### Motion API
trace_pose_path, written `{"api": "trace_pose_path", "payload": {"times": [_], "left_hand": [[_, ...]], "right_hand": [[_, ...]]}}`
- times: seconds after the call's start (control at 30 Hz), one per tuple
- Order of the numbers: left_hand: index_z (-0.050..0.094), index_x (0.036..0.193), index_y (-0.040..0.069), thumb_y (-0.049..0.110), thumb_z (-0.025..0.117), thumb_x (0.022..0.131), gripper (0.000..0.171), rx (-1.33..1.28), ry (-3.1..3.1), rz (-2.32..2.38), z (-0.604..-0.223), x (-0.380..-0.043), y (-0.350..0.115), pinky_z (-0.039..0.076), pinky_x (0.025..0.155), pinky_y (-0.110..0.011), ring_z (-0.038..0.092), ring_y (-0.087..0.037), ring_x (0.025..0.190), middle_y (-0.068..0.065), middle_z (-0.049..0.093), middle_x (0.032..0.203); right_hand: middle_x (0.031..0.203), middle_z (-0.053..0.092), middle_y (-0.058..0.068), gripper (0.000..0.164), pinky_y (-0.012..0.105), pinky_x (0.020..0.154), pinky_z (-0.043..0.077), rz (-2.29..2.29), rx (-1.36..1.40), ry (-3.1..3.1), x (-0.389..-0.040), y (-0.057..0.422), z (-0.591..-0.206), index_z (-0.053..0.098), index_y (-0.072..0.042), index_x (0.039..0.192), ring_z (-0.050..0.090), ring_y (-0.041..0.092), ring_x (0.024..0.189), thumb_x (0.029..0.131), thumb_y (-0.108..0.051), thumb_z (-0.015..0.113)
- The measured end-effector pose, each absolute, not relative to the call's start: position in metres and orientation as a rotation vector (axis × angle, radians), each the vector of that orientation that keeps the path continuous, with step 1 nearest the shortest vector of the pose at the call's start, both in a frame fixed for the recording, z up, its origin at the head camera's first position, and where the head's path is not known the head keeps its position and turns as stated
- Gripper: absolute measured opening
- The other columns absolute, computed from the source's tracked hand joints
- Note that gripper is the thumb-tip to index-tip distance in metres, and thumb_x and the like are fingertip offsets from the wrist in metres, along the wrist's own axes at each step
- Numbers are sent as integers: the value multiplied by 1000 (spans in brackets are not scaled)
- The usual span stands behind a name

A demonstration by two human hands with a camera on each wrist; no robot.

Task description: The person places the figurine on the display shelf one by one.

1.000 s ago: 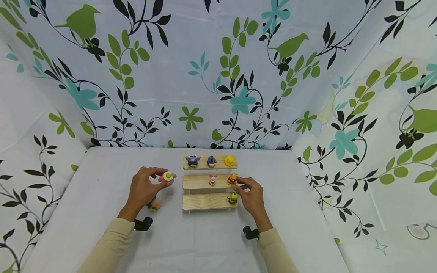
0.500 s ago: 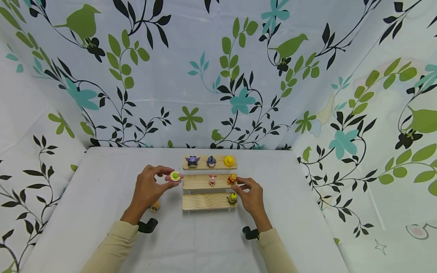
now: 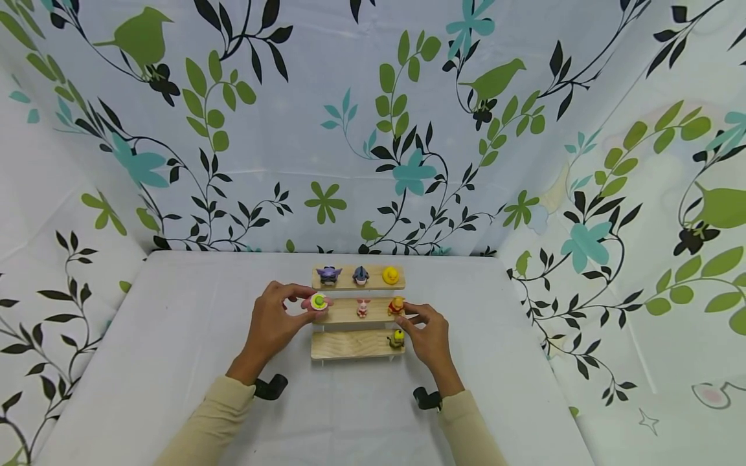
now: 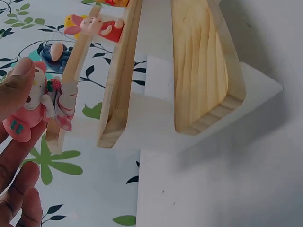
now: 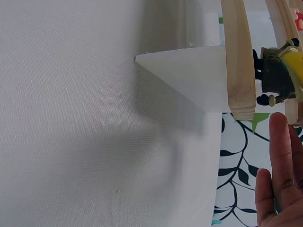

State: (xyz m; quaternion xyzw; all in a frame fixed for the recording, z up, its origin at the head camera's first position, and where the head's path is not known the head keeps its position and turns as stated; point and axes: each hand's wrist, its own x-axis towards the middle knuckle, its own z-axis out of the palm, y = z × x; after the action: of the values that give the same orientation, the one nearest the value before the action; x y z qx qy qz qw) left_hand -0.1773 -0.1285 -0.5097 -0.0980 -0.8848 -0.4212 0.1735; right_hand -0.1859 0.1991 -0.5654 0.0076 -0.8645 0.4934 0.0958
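My left hand (image 3: pixel 271 330) pinches a pink figurine (image 3: pixel 318 301) between thumb and fingers, over the left end of the middle shelf (image 3: pixel 344 316). In the left wrist view the figurine (image 4: pixel 33 106) has a white face and a strawberry. At the other end of that shelf, my right hand (image 3: pixel 431 333) has thumb and index finger at a yellow-and-red bear figurine (image 3: pixel 396 305), apparently pinching it. Between the hands stands a small pink pig figurine (image 3: pixel 362 309). A dark figurine with a yellow top (image 3: pixel 397 338) is at the right end of the front shelf (image 3: pixel 350 344).
The back shelf (image 3: pixel 345 285) carries a purple figurine (image 3: pixel 329 275), a blue donkey figurine (image 3: pixel 361 276) and a yellow figurine (image 3: pixel 391 275). White side supports (image 5: pixel 189 71) hold the wooden shelves in steps on the white table (image 3: pixel 350 414). A leaf-patterned cloth (image 3: pixel 361 129) hangs behind.
My left hand has moved right with the pink figurine, from beside the stand to over the middle shelf. A brown-orange object beneath it is now hidden. My right hand stays in place.
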Motion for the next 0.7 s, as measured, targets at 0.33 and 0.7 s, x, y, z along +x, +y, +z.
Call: {"api": "trace_pose_path", "payload": {"times": [0.33,0.7], "left_hand": [[82,117,16,32,99,75,48,-280,-2514,-1209,-515,-179,-114,46,76,-35,58,-19,94,0,78,104],[81,118,15,31,100,73,51,-304,-2482,-1117,-530,-179,-106,49,74,-36,60,-23,94,-3,76,102]], "right_hand": [[111,78,1,35,40,88,60,1442,31,-2558,-187,200,-567,80,-18,125,73,18,92,90,-26,85],[111,78,1,36,49,91,60,1449,22,-2567,-186,200,-566,80,-18,126,73,19,93,90,-25,85]]}}
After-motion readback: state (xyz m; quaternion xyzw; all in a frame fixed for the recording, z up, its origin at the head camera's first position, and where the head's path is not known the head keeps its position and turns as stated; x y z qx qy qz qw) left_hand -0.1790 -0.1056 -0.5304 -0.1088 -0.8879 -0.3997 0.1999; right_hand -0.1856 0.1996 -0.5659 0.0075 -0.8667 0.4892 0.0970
